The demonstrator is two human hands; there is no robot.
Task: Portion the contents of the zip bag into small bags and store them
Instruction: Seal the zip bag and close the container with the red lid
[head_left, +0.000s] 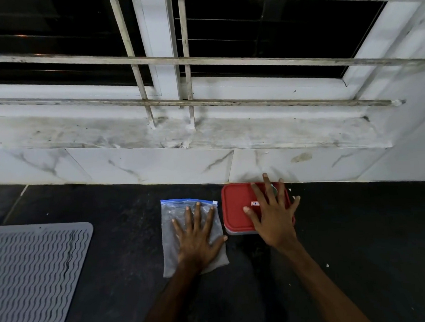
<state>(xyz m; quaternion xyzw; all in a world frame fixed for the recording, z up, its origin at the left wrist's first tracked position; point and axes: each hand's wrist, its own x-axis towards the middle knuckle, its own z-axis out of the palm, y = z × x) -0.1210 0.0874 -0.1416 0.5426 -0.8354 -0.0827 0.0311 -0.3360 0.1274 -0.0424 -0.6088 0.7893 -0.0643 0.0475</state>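
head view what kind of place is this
Most likely a home kitchen counter: a dark stone worktop against a marble-look tiled wall under a barred window, with a grey ribbed drying mat and a red-lidded food container.

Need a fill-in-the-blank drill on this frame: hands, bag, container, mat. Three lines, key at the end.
1. The left hand lies flat on the clear plastic zip bag, whose closure strip is ____.
2. The right hand rests with spread fingers on the rectangular plastic container lid, whose colour is ____.
3. The grey ribbed rubber mat lies on the black countertop, to the ____ of the zip bag.

Missing words: blue; red; left.
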